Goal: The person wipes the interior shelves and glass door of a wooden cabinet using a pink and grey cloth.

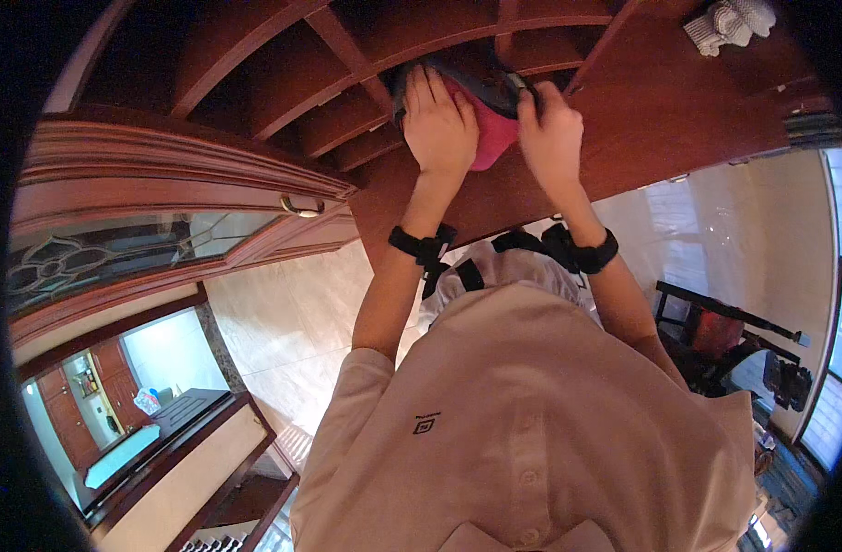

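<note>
Both hands are up at a reddish-brown wooden cabinet (421, 200) with curved shelf dividers. My left hand (434, 121) lies with its fingers extended on a dark item with a pink part (493, 138); whether it grips is unclear. The item looks like cloth or a soft bag, but its exact kind cannot be told. My right hand (552, 131) has its fingers curled on the item's dark right edge, thumb towards the pink part. The item sits before the shelf openings, above the flat wooden surface. Its far side is hidden among the dividers.
A pale figurine (728, 27) stands on the wood at the upper right. At the left, a cabinet door with leaded glass (145, 248) and a metal handle (302, 206) reaches out. Dark furniture (724, 331) stands at the right, and a tiled floor (283, 324) shows below.
</note>
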